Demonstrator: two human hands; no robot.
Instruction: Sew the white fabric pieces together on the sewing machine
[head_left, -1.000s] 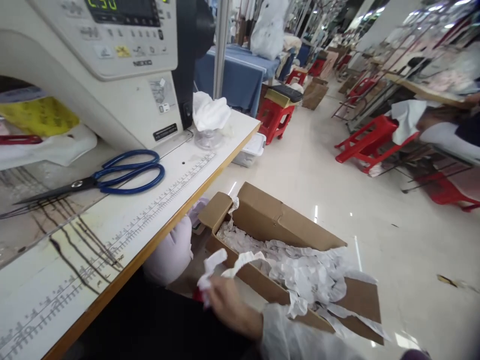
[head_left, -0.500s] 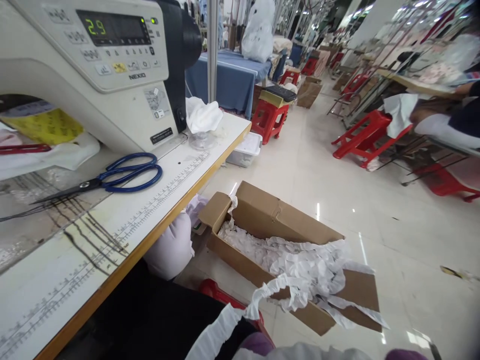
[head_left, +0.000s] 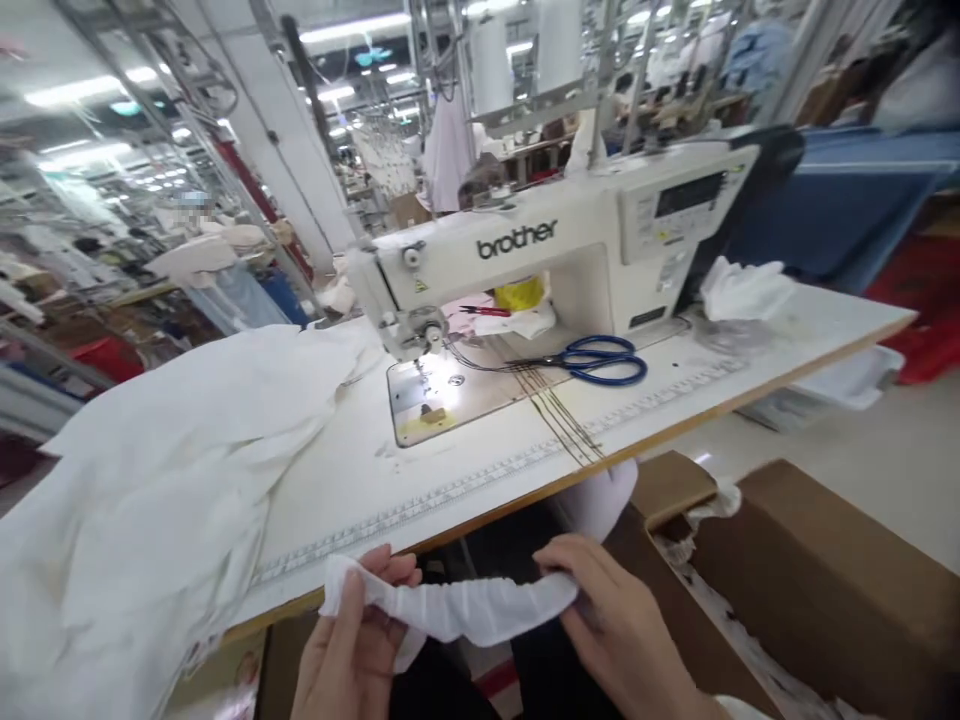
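White cloth [head_left: 150,500]: cut off at left and bottom edges. Cardboard box [head_left: 810,580]: cut by right edge, contents mostly hidden. Machine display [head_left: 690,193]: unreadable.

Head-worn view, forward-down, close over table [head_left: 675,400]

White gathered strip [head_left: 465,605], blue-handled scissors [head_left: 592,359], cream machine [head_left: 540,250], possibly yellow tag [head_left: 519,292].

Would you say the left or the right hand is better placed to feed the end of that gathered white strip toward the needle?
Probably the left hand: it pinches the gathered white strip's free end, nearer the needle. The right hand grips the other end beside the cardboard box.
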